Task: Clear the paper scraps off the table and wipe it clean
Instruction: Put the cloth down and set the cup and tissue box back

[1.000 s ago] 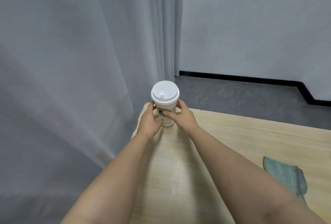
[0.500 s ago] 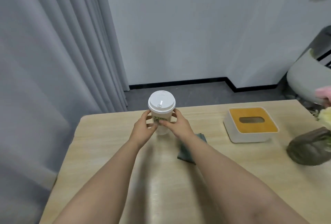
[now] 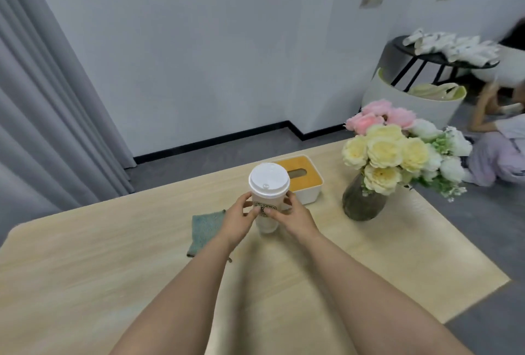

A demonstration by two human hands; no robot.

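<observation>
A white paper cup (image 3: 268,198) with a white lid and a green logo is gripped on both sides: my left hand (image 3: 238,219) on its left, my right hand (image 3: 295,219) on its right. Its base is at or just above the light wooden table (image 3: 85,269); I cannot tell which. A folded teal cloth (image 3: 205,229) lies flat on the table just left of my left hand, partly hidden by my wrist. No paper scraps show on the table.
A white tissue box (image 3: 304,181) with an orange top stands right behind the cup. A dark glass vase of pink, yellow and white flowers (image 3: 366,198) stands at the right. A grey curtain (image 3: 42,113) hangs at left. A person (image 3: 500,138) sits on the floor at far right.
Both hands have carried the cup to the right, from the table's left corner past the cloth to just in front of the tissue box. My view has swung right, bringing the vase into sight.
</observation>
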